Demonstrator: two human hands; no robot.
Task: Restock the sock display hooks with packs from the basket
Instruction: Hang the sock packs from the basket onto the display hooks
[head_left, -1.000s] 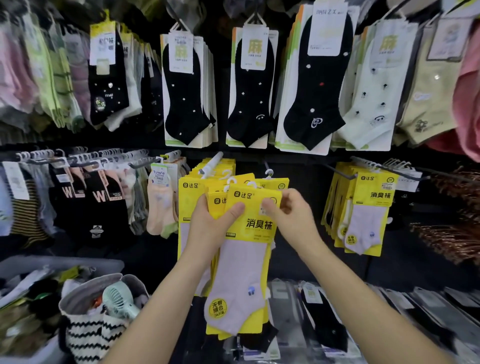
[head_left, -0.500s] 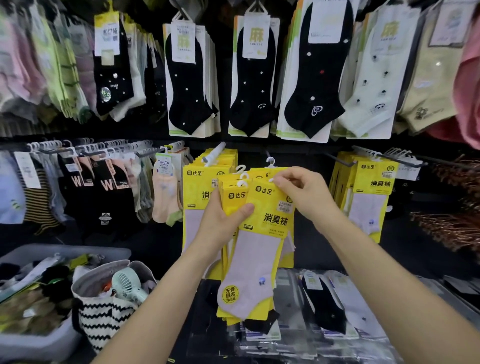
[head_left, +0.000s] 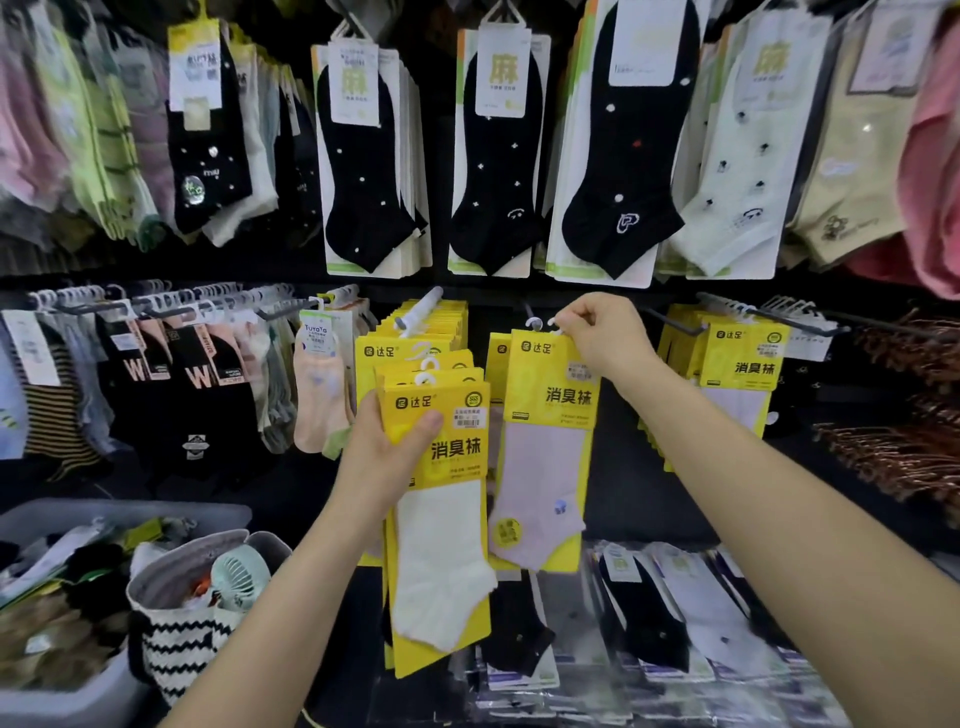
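Sock packs in yellow card show in four groups in the head view: one lilac pack, a held stack with three header cards and a white sock in front, and two hung rows.

The right hand is at the top edge of the lilac pack, its fingers pinching the white hanger loop. Whether that loop hangs on anything I cannot tell. One more yellow card peeks out touching the lilac pack's back left.

The left hand is just left of the lilac pack. Its fingers are wrapped behind the held stack and the thumb presses the front card. The stack's right edge lies just beside the lilac pack.

The left hung row is up-left of the lilac pack, half covered by the held stack. The right hung row is to its right, with the right forearm crossing its lower corner.

Above the lilac pack hang three columns of black sock packs. Below it lie flat wrapped packs. Far down-left of it sits a grey basket of loose socks, and beside that a striped bag holding a mint fan.
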